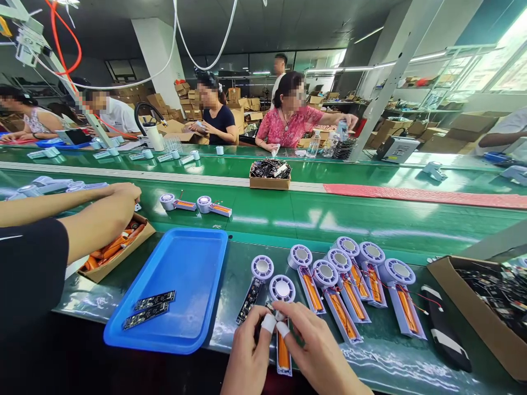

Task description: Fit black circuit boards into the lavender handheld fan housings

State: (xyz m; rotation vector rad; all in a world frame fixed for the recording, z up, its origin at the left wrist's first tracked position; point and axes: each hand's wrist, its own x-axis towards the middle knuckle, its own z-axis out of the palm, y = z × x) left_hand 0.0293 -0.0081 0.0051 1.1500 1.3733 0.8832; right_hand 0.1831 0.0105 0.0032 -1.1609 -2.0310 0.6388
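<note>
The left grip (247,351) and right grip (319,351) pinch, taped fingertips (268,323) together, the neck of a handheld fan (282,289) on the counter (381,362); it looks light and stiff, best held by its housing, clear of the bare battery (283,351).

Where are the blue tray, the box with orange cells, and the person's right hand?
Blue plastic tray (185,263): head view, on its bare floor.
Cardboard box of orange cells (123,259): head view, on its front wall.
Right hand (319,351): head view, on its back.
</note>
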